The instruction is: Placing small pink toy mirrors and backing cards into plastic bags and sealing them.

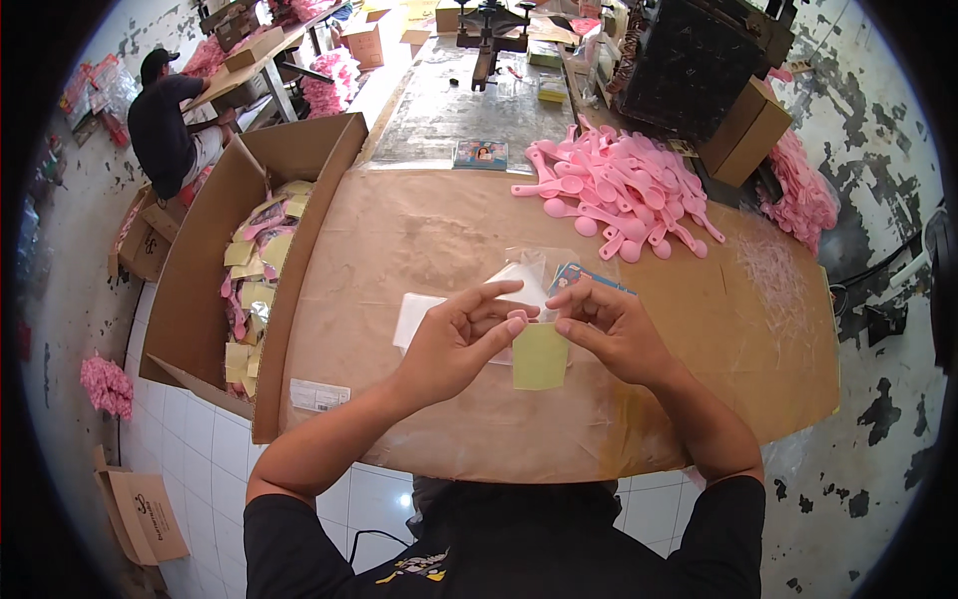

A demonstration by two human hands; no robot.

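Standing by, I saw the left hand (pixel 461 339) and the right hand (pixel 611 329) meet over the brown paper-covered table (pixel 419 240), fingertips pinched on a clear plastic sleeve (pixel 527 280) with a yellow-green card (pixel 540 356) hanging from it just below the thumbs. The step looked like working the card into the sleeve's mouth. Next, I judged, the mouth needed holding apart and the card kept square. A heap of pink plastic spoons (pixel 624 195) lay well beyond; an open carton (pixel 215 270) with filled packets stood to the left.
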